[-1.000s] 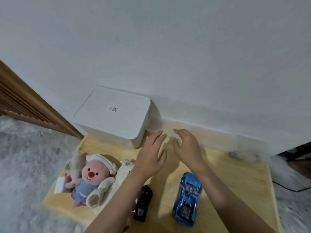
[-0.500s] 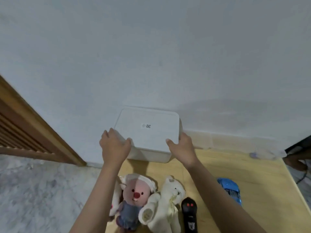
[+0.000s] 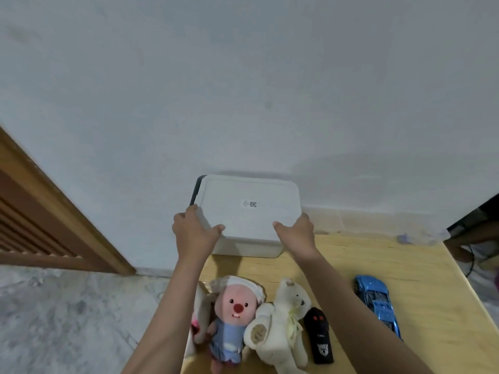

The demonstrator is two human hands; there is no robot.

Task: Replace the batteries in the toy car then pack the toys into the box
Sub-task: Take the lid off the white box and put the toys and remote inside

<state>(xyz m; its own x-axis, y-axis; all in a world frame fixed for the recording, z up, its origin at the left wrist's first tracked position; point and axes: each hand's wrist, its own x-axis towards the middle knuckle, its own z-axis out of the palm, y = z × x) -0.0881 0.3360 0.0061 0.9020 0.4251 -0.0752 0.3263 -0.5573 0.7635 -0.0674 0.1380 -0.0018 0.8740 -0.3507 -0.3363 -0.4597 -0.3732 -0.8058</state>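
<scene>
A left hand [image 3: 195, 231] grips the nine o'clock edge of a white rectangular plastic box's lid [image 3: 249, 209]; the right hand [image 3: 296, 230] grips its three o'clock edge. At six o'clock from the box, on the light wooden table [image 3: 364, 255], lie a pink-faced plush doll [image 3: 233, 314], a cream plush bear [image 3: 280, 322], a black remote control [image 3: 319, 336] and a shiny blue toy car [image 3: 376, 302].

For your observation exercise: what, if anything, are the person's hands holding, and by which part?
Both hands hold the white box lid: the left hand grips its near-left corner, the right hand its near-right corner, thumbs on top.
</scene>
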